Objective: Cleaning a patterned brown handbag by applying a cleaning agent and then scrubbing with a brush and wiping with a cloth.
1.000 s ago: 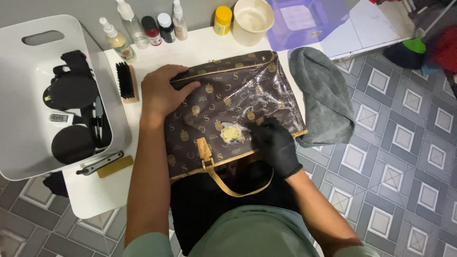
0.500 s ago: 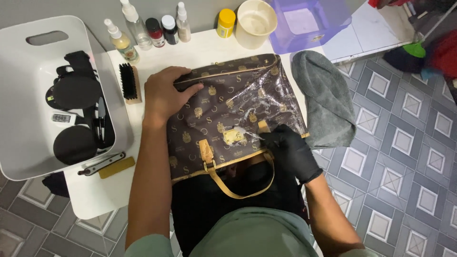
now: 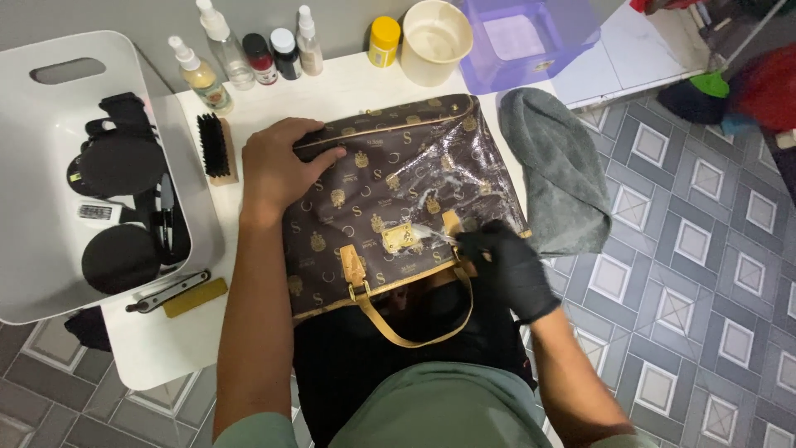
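While the bare left hand (image 3: 278, 170) is pressing flat, open, on the brown handbag (image 3: 390, 199), the gloved right hand (image 3: 506, 265) is pinching a small brush (image 3: 431, 235) at 5 o'clock. Wet foam could be dripping off the bench (image 3: 157, 348).

We see from one head cam only, looking steeply down. It sits close above the white table (image 3: 348, 83), floor tiles (image 3: 705, 274) alongside.

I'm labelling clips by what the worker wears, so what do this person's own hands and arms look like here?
The left hand is bare, with no glove, and the forearm behind it is uncovered. The right hand wears a plain black glove that ends at the wrist; the forearm past it is uncovered too. No watch, ring or sleeve shows on either arm.
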